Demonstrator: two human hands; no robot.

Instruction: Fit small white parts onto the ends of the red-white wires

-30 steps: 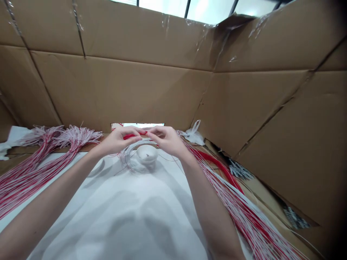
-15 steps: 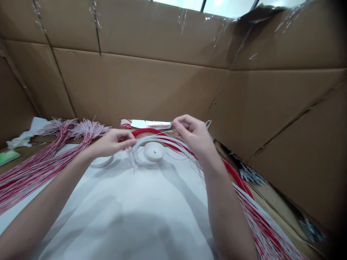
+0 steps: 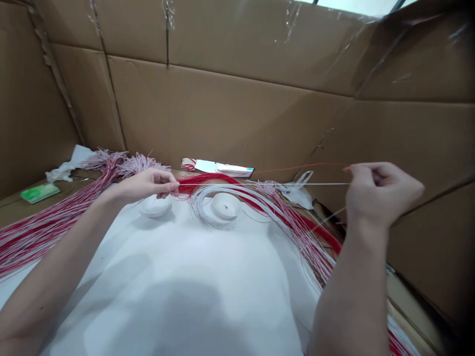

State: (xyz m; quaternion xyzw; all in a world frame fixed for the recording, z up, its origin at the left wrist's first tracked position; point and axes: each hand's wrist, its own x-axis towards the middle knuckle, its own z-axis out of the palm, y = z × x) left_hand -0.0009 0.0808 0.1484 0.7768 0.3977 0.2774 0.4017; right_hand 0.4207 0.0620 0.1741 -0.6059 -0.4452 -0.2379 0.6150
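A thin white wire (image 3: 282, 184) runs taut and nearly level between my two hands. My left hand (image 3: 158, 184) pinches its left end between thumb and fingers, beside the red wire bundle (image 3: 211, 178). Far to the right, my right hand (image 3: 382, 193) is closed round the other end, and a thin red wire (image 3: 304, 166) also trails leftward from its fingers. Below the stretched wire lies a coil of white wires (image 3: 241, 192) around a small round white dish (image 3: 225, 206). A second white dish (image 3: 155, 207) sits under my left hand.
Red and white wire bundles (image 3: 55, 222) spread over the left side, and more wires (image 3: 300, 232) lie at the right. Cardboard walls (image 3: 230, 113) enclose the white work surface (image 3: 193, 267). A green-and-white packet (image 3: 39, 193) and a plastic bag (image 3: 300, 193) lie near the walls.
My right hand has moved far to the right, away from my left hand, and the white wire now stretches long between them. The view has shifted slightly rightward.
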